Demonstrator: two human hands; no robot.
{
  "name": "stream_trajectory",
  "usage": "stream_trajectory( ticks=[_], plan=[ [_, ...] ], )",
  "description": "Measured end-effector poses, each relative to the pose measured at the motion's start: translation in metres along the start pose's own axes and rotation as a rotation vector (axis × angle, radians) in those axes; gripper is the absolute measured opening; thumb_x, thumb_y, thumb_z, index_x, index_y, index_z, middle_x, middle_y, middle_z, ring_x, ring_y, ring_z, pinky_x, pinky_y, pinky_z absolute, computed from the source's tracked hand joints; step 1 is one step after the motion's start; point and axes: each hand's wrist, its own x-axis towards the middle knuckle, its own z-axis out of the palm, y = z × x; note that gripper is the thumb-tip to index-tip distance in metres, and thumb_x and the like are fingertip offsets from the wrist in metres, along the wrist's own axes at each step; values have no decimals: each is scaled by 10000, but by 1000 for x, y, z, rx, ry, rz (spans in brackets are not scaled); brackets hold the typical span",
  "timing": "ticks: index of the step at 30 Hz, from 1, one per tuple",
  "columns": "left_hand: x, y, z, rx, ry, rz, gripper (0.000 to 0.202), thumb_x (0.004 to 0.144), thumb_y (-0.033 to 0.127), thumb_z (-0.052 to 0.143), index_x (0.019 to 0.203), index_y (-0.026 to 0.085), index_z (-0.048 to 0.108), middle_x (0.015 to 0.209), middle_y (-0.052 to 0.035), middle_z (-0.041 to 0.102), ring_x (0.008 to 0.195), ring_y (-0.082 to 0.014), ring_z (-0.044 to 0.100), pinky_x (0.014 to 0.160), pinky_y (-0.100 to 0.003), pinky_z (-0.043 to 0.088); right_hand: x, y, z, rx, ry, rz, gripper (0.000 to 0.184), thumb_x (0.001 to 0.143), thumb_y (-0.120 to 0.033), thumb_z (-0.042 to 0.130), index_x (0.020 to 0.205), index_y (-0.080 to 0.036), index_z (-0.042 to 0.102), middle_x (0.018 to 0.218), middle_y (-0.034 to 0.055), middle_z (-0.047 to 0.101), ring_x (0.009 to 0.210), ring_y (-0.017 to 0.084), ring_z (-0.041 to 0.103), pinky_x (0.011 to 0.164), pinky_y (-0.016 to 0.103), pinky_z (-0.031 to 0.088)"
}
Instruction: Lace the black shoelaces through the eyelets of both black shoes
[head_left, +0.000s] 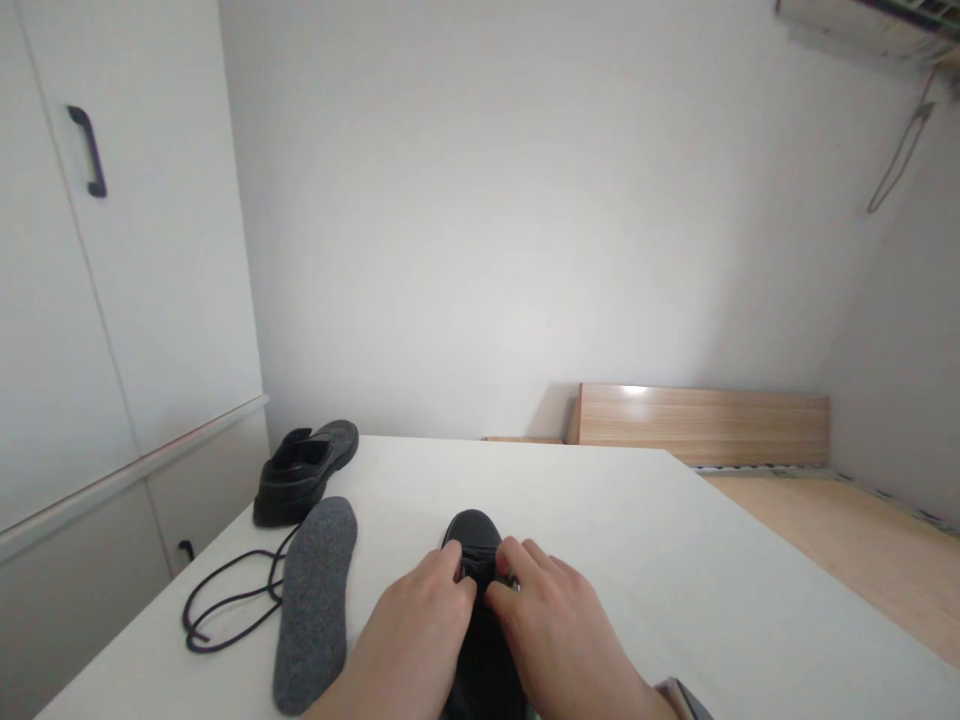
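A black shoe lies toe-away on the white table, right in front of me. My left hand and my right hand rest on top of it, fingers curled and pinching at the lacing area near its tongue. What the fingertips grip is too small to make out. A grey insole lies flat to the left of the shoe. A loose black shoelace is coiled beside the insole. A second black shoe stands at the table's far left corner.
White cupboard doors with a dark handle stand to the left of the table. A wooden bed frame lies beyond the table's far right edge. A plain wall is behind.
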Motion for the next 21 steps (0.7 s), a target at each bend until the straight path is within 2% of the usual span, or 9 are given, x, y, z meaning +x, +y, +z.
stream_trajectory(
  ticks=[2,4,6,8,10,12,14,17,21],
  plan=[
    [0,-5,-11,-194,109,44,312,901,67,447,849,176,735,1002,-103,682,909,-256,672,810,-379,550,-3,5,-2,232,156,-7,230,819,13,592,807,-197,685,1020,69,669,926,238,637,730,319,509],
    [2,-13,-22,-496,249,123,259,937,158,476,868,195,723,980,-74,703,932,-233,673,848,-343,529,-5,9,-9,547,305,7,215,877,-20,560,837,-202,667,930,36,656,831,171,621,713,267,496],
    [7,-19,-27,-813,323,172,215,958,249,502,901,205,704,957,-51,733,958,-212,685,882,-307,516,-4,13,-17,813,440,33,177,933,-99,546,854,-211,658,822,3,635,734,131,603,666,228,483],
    [14,-22,-27,-1047,297,153,202,955,320,528,904,197,680,865,-39,744,875,-203,708,820,-292,532,0,14,-24,959,529,55,142,933,-155,569,850,-218,666,770,-12,632,692,123,600,637,218,477],
    [21,-19,-22,-1204,226,125,180,927,342,572,946,185,659,743,-15,718,703,-182,696,697,-279,533,6,15,-27,1033,552,63,127,905,-154,597,836,-217,683,758,-14,644,684,123,605,632,221,476],
    [26,-13,-18,-1296,149,118,184,871,328,642,964,169,654,684,5,690,580,-153,643,612,-262,503,12,15,-27,1050,552,51,126,877,-142,627,802,-214,699,759,-9,651,703,129,604,646,228,473],
    [29,-7,-15,-1311,98,132,168,826,302,687,891,148,671,671,6,671,551,-133,601,591,-252,478,16,15,-27,1032,557,32,127,848,-130,661,774,-215,719,778,-3,642,733,132,594,671,232,469],
    [29,-2,-17,-1279,71,152,188,826,308,696,765,130,692,650,5,635,591,-130,579,610,-246,461,19,15,-27,1028,544,19,121,826,-133,691,766,-223,744,804,-1,615,745,129,576,684,231,464],
    [24,-7,-24,-1229,24,158,201,877,313,673,812,136,744,711,-21,685,704,-156,631,685,-252,488,16,23,-23,1105,477,26,156,923,-301,630,858,-221,747,861,23,655,818,157,608,742,270,472]
  ],
)
